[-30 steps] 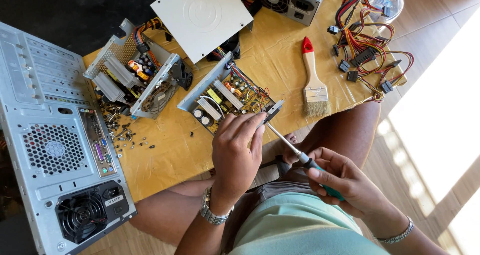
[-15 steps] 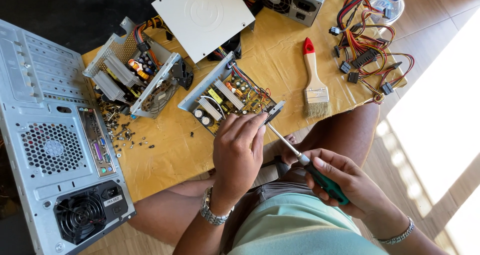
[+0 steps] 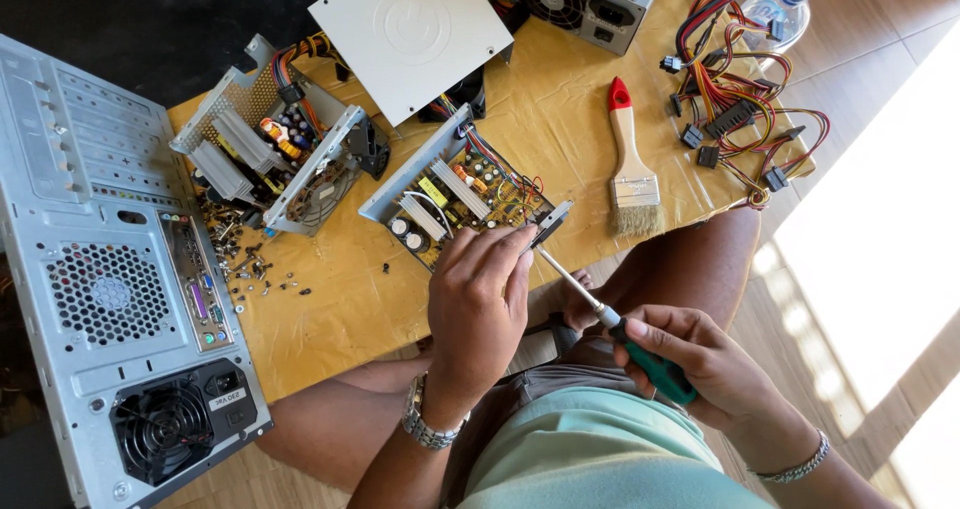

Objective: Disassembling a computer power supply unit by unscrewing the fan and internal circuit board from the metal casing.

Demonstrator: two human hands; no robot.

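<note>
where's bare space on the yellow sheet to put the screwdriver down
Free: the yellow sheet between the scattered screws and the left hand, and the strip between the open circuit-board tray and the red-tipped wooden paintbrush. Crowded: the coloured cable bundle at the far right, and around the gutted metal supply box.
</note>
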